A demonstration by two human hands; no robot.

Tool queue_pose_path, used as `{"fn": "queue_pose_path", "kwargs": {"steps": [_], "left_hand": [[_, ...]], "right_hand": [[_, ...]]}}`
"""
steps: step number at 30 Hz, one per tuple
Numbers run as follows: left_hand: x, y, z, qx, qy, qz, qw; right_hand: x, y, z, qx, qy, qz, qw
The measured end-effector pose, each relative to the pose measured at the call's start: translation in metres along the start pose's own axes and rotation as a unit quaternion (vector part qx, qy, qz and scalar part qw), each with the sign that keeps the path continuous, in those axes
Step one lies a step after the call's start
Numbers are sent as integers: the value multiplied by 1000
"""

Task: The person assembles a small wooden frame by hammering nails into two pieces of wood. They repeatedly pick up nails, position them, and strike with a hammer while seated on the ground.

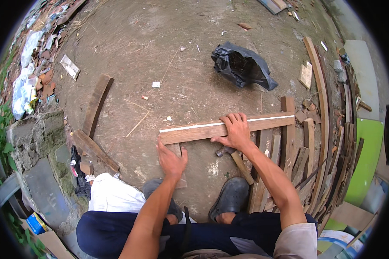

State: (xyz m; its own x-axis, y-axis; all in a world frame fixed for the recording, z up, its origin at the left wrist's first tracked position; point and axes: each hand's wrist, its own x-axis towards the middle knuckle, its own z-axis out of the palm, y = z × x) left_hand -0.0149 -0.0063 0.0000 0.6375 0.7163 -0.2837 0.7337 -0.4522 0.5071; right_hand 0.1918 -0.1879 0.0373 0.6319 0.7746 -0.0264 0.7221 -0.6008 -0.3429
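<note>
A long wooden plank with a white stripe along its upper edge lies crosswise in front of me. My right hand grips it around the middle, fingers over the far edge and thumb at the near side. At the plank's left end is my left hand, its fingers stretched out with the tips against the end and the thumb spread apart. Part of a pale flat piece shows beneath the left hand. Below the right hand, a hammer with a wooden handle lies by several boards. The plank's right end overlaps another board.
A black plastic bag lies open beyond the plank. Loose planks rest at left near a low block wall. Long timber strips are piled along the right. A white sack lies by my left shoe.
</note>
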Motion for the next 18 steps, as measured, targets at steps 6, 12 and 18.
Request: {"fn": "queue_pose_path", "kwargs": {"steps": [6, 12, 18], "left_hand": [[2, 4, 2, 57, 42, 15, 997], [1, 4, 1, 56, 56, 23, 997], [-1, 3, 5, 70, 56, -2, 996]], "right_hand": [[49, 34, 5, 69, 183, 45, 980], [133, 93, -15, 165, 241, 200, 935], [139, 125, 2, 142, 96, 322, 931]]}}
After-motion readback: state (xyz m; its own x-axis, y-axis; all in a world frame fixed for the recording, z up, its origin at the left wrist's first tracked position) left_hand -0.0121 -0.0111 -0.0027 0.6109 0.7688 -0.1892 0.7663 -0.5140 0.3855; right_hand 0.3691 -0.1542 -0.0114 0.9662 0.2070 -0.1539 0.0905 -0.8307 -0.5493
